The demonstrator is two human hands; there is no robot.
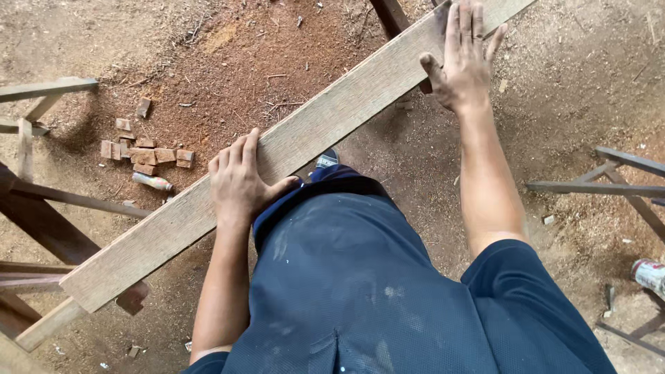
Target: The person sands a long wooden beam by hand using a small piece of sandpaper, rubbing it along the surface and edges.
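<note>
Plank: long pale wooden plank (298, 145) runs diagonally from lower left to upper right, raised above the sawdust floor (568, 90), apparently resting on dark timber supports (41, 221).
Step in hand: steadying or positioning the plank, judging by both hands on it.
Next move calls for: firm, even pressure at both points so the plank does not swing.
Left hand (239, 181): arm straight down, fingers curled over the near-middle edge, gripping.
Right hand (465, 59): arm stretched forward, palm flat, fingers spread, pressing, not clasping.
Offcuts (145, 151): small blocks on the floor, well apart.
</note>
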